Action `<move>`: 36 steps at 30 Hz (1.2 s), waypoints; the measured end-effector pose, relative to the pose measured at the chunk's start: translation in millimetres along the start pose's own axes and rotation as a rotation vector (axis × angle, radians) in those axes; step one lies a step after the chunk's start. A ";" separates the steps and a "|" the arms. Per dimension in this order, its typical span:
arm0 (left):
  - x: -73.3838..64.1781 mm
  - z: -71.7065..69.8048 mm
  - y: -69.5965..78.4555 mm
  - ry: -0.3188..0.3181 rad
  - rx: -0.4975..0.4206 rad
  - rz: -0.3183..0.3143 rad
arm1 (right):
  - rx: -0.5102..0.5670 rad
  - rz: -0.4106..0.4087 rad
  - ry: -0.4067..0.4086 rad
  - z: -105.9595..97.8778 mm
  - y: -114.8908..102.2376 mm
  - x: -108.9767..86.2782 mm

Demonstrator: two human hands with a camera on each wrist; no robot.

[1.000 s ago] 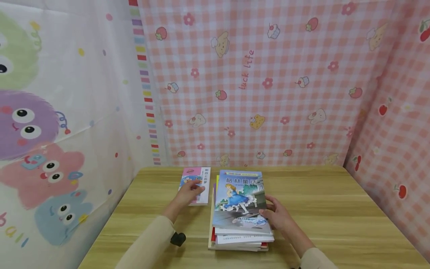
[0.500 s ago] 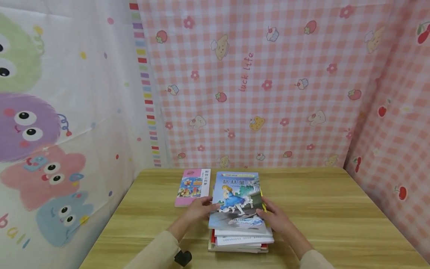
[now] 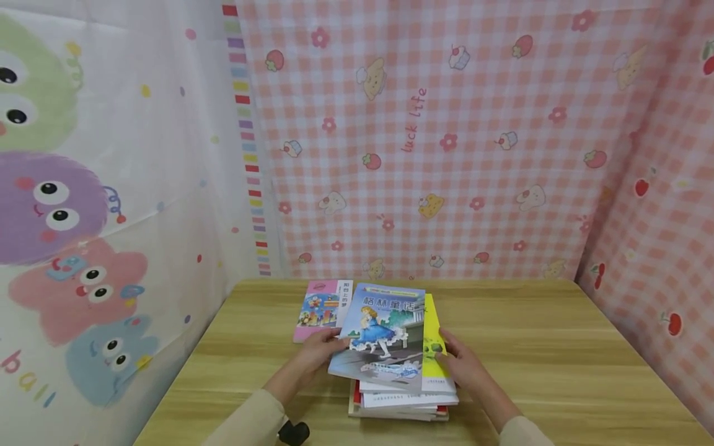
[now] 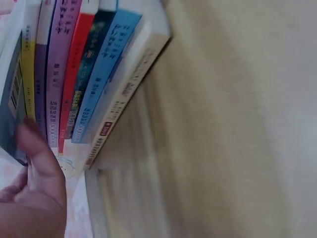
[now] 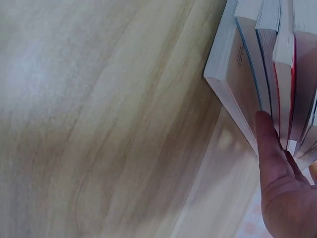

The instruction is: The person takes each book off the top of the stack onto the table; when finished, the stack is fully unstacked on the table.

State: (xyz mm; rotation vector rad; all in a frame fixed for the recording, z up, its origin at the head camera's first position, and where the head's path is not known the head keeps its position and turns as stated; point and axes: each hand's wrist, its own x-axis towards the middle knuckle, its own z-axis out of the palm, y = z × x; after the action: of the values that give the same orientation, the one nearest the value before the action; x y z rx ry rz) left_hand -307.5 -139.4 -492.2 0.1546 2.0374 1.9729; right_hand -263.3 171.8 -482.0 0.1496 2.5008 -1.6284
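My left hand (image 3: 313, 358) pinches the left edge of a storybook (image 3: 385, 337) with a girl in a blue dress on its cover, thumb on top. This storybook overlaps a yellow book (image 3: 434, 365) on top of a stack of books (image 3: 404, 412). In the left wrist view the stack's coloured spines (image 4: 67, 74) show beside the hand. My right hand (image 3: 465, 367) rests along the stack's right side, thumb at the yellow book's edge. The right wrist view shows its finger (image 5: 270, 144) extended against the page edges (image 5: 283, 44).
A pink picture-covered book (image 3: 315, 306) lies flat at the back left, partly covered by the storybook. All of this is on a wood-grain table (image 3: 558, 365). Patterned cloths (image 3: 474, 167) hang behind and at both sides.
My left hand has moved from the pink book to the storybook and gripped it. The storybook has shifted left and uncovered the yellow book; the right hand stays at the stack's side.
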 end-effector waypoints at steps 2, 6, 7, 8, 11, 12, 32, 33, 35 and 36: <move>-7.4 -3.0 -0.6 -0.060 -0.066 -0.001 | 0.005 0.002 0.000 0.4 -0.2 -0.6; -18.1 -5.8 -0.3 -0.162 -0.150 -0.012 | 0.009 -0.007 -0.001 -0.1 0.6 -1.4; -19.3 -5.6 0.4 -0.180 -0.158 -0.014 | 0.009 -0.010 0.000 -0.6 0.4 -1.1; -19.9 -4.9 0.9 -0.190 -0.166 -0.021 | 0.008 -0.009 0.001 -1.1 0.3 -0.9; -19.6 -2.7 0.8 -0.203 -0.177 -0.028 | 0.004 -0.004 0.001 -2.0 0.7 0.4; -19.7 -2.0 0.6 -0.199 -0.183 -0.032 | 0.004 -0.001 0.001 -1.9 0.9 0.5; -18.2 -25.8 0.3 -0.117 -0.337 0.067 | 0.060 0.055 -0.017 1.5 -0.7 -0.2; -17.7 -30.4 1.5 -0.107 -0.341 0.079 | 0.064 0.057 -0.021 1.6 -0.7 0.1; -15.6 -39.9 3.8 -0.089 -0.344 0.100 | 0.086 0.056 -0.025 0.9 0.0 0.3; -15.1 -45.0 5.3 -0.079 -0.343 0.108 | 0.097 0.057 -0.025 0.7 0.4 0.4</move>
State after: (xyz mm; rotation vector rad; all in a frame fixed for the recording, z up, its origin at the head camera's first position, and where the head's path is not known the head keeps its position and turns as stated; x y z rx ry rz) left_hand -306.8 -186.5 -484.3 0.2655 1.6427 2.3069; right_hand -263.6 171.3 -482.8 0.2077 2.3782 -1.7179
